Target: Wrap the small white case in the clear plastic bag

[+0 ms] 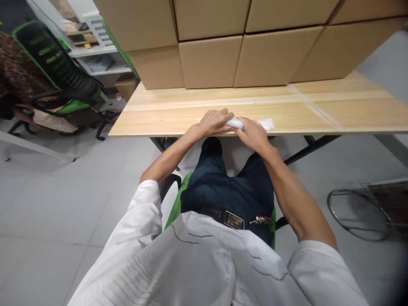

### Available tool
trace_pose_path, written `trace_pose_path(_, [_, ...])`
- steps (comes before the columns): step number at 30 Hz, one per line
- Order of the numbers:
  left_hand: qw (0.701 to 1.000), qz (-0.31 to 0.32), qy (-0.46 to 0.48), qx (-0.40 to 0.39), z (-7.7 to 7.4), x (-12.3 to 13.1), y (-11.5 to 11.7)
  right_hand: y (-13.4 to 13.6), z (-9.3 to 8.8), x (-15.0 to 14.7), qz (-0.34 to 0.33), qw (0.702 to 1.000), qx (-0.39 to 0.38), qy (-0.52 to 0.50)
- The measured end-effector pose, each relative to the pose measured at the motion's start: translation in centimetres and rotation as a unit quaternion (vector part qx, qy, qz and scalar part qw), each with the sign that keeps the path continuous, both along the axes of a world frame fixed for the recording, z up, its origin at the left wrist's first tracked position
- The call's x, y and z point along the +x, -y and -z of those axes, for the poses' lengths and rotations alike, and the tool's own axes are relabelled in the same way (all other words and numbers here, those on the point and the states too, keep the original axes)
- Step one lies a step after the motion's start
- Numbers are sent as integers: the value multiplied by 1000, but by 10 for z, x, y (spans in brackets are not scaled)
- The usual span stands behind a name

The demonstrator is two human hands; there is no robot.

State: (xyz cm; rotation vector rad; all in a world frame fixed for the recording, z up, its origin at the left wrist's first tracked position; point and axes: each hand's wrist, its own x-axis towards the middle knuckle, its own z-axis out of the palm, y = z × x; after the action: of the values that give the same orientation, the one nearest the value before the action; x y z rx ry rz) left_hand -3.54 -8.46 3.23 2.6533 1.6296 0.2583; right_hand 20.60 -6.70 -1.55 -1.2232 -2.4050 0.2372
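Note:
A rolled or folded white piece (235, 123), like cloth or paper, lies along the front edge of the wooden table (178, 111). My left hand (216, 122) is closed over its left part, fingers bent around it. Close beside it, my right hand (252, 132) grips the same white piece with thumb and fingers. One end of the piece sticks out to the right of my right hand, and a small bit shows left of my left hand. Its middle shows between the two hands.
Several cardboard boxes (210, 61) are stacked along the back of the table. A strip of clear tape (314, 106) crosses the tabletop at right. At far left are a green and black chair (51, 59), a person's arm and a white shelf (95, 52). A metal-framed stool (331, 208) stands at lower right.

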Motion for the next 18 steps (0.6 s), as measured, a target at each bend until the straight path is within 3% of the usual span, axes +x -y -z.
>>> trace_pose_path(8, [998, -59, -36, -5, -9, 2, 5, 3, -9, -10, 28, 999, -6, 19])
trace_pose_path(18, [994, -91, -63, 10, -5, -5, 5, -12, 9, -11, 76, 996, 37, 11])
